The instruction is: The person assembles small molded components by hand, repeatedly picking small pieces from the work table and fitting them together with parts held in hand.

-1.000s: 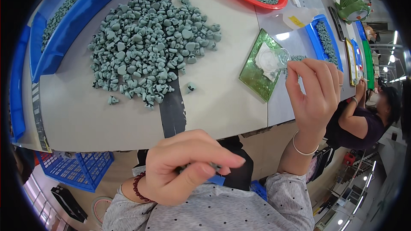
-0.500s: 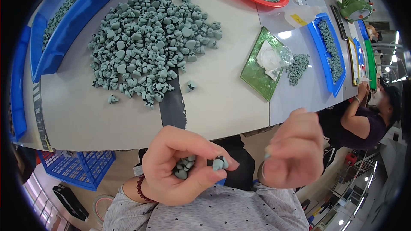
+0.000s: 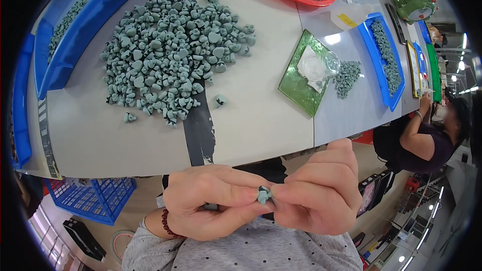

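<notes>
Pinching one small grey-green piece (image 3: 263,195) between them, the left hand (image 3: 206,188) and right hand (image 3: 321,193) meet on the near side of the large pile (image 3: 165,55), just off the table's edge. The left thumb and forefinger close on the piece from one side and the right fingertips from the other, probably because something so small leaves room only for tip grips and is steadier held from both sides. Whether the right fingers also pinch a tinier part cannot be told. The left hand's other fingers curl around a spare piece (image 3: 211,206), seemingly so the palm can store it while the tips are busy. The pile lies loose, which leaves its pieces easy to pick singly; one stray piece (image 3: 219,101) sits just to its near right. Left of the pile, a big blue bin (image 3: 75,55) walls in more pieces. To the pile's right is a green board (image 3: 301,90) bearing a clear round dish (image 3: 314,65), perhaps set there to suit the right hand; farther right of the pile come a heap of tiny bits (image 3: 347,78) and a blue tray (image 3: 393,103), whose rim presumably stops its contents scattering.
</notes>
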A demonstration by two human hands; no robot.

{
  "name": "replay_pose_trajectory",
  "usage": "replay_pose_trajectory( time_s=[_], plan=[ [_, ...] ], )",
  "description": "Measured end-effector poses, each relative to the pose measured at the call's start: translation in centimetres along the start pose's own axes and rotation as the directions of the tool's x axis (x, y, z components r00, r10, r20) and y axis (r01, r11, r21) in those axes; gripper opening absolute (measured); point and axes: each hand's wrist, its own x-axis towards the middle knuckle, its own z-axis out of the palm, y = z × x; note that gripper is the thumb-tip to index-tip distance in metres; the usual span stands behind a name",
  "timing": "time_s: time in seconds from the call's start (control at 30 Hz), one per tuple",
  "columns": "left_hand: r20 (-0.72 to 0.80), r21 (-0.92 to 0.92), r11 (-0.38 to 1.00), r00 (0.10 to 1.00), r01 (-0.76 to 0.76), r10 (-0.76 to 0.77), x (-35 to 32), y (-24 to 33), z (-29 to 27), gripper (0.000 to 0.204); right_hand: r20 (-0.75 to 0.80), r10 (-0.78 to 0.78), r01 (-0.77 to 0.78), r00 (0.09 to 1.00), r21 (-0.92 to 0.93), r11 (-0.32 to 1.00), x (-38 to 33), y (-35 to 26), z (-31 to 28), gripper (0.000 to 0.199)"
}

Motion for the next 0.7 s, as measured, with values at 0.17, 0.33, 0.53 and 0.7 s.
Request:
replay_pose_trajectory(
  time_s=[0.17, 0.33, 0.53, 0.7],
  plan=[
    [-0.046, 0.011, 1.0, 0.999, -0.003, 0.004, 0.2, -0.2, -0.2, 0.024, 0.091, -0.048, 0.056, 0.995, -0.092, 0.994, 0.1, -0.1, -0.6, 0.02],
    [-0.029, -0.011, 1.0, 1.0, 0.012, -0.012, 0.0, -0.2, -0.4, 0.024, 0.112, -0.057, 0.073, 0.992, -0.15, 0.986, 0.1, -0.6, -0.7, 0.017],
    [-0.013, 0.025, 1.0, 1.0, -0.008, 0.008, 0.5, 0.1, -0.7, 0.025, 0.111, -0.071, 0.096, 0.991, -0.238, 0.967, 0.2, -1.2, -1.0, 0.014],
    [-0.03, 0.058, 0.998, 0.999, -0.009, 0.011, 0.5, 0.2, -0.8, 0.022, 0.14, -0.096, 0.137, 0.985, -0.318, 0.938, 0.3, -1.8, -1.0, 0.012]
  ],
)
